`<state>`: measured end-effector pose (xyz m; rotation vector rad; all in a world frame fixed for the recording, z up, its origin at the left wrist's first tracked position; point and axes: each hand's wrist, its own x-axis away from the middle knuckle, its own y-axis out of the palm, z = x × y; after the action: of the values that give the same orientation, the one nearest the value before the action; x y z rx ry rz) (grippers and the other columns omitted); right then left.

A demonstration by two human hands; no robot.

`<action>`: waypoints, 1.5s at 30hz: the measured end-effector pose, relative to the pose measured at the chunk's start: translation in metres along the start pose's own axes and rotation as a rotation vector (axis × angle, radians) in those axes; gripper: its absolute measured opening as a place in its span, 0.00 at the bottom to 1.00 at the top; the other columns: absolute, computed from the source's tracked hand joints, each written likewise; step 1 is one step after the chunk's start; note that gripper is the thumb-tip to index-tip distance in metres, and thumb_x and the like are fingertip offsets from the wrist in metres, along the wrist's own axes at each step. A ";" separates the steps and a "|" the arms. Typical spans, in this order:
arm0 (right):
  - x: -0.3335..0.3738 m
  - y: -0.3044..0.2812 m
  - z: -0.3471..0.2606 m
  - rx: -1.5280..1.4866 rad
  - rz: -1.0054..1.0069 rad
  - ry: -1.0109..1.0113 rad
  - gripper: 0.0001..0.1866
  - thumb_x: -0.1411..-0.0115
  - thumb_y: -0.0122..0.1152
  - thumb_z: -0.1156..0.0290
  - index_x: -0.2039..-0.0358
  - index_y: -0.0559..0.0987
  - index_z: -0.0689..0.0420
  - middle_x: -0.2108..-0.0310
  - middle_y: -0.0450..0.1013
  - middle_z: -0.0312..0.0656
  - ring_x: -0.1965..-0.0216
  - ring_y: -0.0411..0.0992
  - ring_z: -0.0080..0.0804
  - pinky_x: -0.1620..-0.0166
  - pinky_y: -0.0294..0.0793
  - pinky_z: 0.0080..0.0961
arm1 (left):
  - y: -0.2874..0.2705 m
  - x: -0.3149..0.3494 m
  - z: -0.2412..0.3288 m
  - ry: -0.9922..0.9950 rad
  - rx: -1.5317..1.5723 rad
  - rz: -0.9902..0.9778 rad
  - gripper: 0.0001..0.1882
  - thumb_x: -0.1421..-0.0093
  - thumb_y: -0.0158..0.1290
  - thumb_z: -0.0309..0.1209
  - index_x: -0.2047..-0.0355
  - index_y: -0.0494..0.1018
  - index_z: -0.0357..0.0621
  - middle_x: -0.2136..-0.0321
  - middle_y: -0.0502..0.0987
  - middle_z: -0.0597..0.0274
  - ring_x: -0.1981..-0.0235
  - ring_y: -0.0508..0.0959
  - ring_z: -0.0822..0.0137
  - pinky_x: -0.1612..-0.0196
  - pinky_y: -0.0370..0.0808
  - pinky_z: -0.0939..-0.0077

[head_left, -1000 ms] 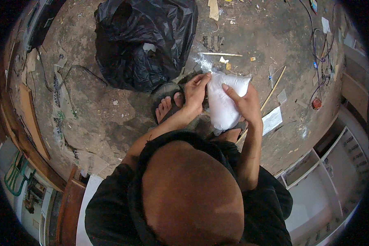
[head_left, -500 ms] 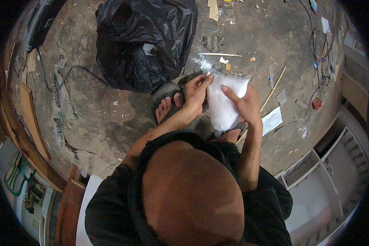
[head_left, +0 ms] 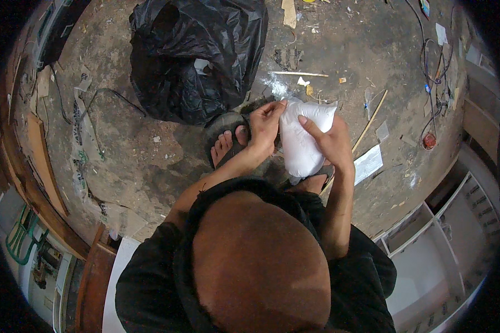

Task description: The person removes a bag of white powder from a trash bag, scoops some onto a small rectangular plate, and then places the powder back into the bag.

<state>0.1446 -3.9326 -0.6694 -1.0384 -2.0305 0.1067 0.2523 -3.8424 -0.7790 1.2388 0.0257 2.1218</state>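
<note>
Dirty grey-brown floor with bits of scrap spreads all around the person. Between the two hands is a plump, white, pillow-shaped plastic bag, in front of the person and over the right foot. I cannot tell if it touches the foot. The left hand pinches the bag's top left corner with thumb and fingers. The right hand grasps its right side, thumb on top.

Just past the pinched corner, a splash of white powder lies on the floor. Left of the bag is the left foot in a dark sandal. Past that foot sits a big, crumpled, shiny black plastic bag. To the right lie a long, thin, tan wooden stick and a flat white sheet. Farther right is a dark, twisty cable near a small, round red thing. Low on the right stands a white shelf unit.
</note>
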 end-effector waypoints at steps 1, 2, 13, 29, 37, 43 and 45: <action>0.000 0.002 -0.002 0.004 0.004 -0.010 0.20 0.46 0.68 0.59 0.61 0.79 0.62 0.69 0.79 0.47 0.66 0.79 0.35 0.63 0.75 0.30 | -0.002 0.001 0.002 0.000 0.007 0.002 0.14 0.40 0.58 0.36 0.66 0.78 0.34 0.74 0.77 0.69 0.73 0.70 0.81 0.70 0.66 0.85; 0.000 0.004 -0.004 0.008 0.007 -0.021 0.20 0.46 0.68 0.59 0.61 0.79 0.62 0.69 0.79 0.47 0.66 0.79 0.35 0.63 0.75 0.30 | -0.004 0.001 0.004 -0.032 0.039 0.005 0.13 0.40 0.59 0.35 0.66 0.78 0.34 0.74 0.77 0.68 0.73 0.71 0.80 0.69 0.67 0.85; 0.001 0.001 -0.004 0.004 -0.005 -0.008 0.19 0.46 0.67 0.60 0.62 0.79 0.62 0.69 0.79 0.47 0.67 0.78 0.34 0.63 0.75 0.30 | -0.003 0.000 -0.003 -0.116 0.070 0.034 0.14 0.39 0.55 0.38 0.66 0.78 0.37 0.72 0.78 0.67 0.71 0.73 0.77 0.66 0.69 0.80; -0.001 0.001 0.004 0.016 0.032 -0.023 0.20 0.47 0.68 0.59 0.61 0.79 0.62 0.69 0.79 0.48 0.67 0.79 0.35 0.63 0.75 0.30 | 0.001 0.003 0.007 -0.060 0.051 -0.015 0.15 0.40 0.58 0.32 0.58 0.76 0.33 0.67 0.79 0.63 0.68 0.74 0.77 0.63 0.70 0.84; -0.001 0.000 0.004 0.021 0.026 -0.044 0.20 0.47 0.68 0.59 0.61 0.79 0.63 0.69 0.79 0.47 0.67 0.79 0.35 0.63 0.75 0.30 | 0.001 0.004 0.006 -0.054 0.111 -0.027 0.15 0.38 0.57 0.35 0.59 0.76 0.33 0.68 0.78 0.66 0.68 0.73 0.78 0.64 0.70 0.83; -0.001 0.001 -0.004 0.035 0.007 -0.014 0.20 0.46 0.68 0.59 0.62 0.79 0.63 0.70 0.79 0.47 0.68 0.78 0.34 0.64 0.75 0.30 | -0.006 -0.001 0.002 -0.078 0.088 -0.030 0.16 0.40 0.59 0.36 0.60 0.76 0.35 0.67 0.78 0.65 0.66 0.74 0.77 0.62 0.69 0.83; -0.001 0.001 -0.003 0.013 0.004 -0.023 0.20 0.46 0.68 0.59 0.62 0.79 0.63 0.70 0.79 0.47 0.69 0.78 0.34 0.64 0.75 0.29 | -0.006 -0.003 0.005 -0.168 0.122 -0.059 0.15 0.40 0.58 0.37 0.60 0.77 0.37 0.65 0.78 0.64 0.63 0.74 0.76 0.59 0.69 0.82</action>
<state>0.1481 -3.9334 -0.6683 -1.0381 -2.0462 0.1344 0.2599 -3.8409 -0.7802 1.4661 0.1185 1.9841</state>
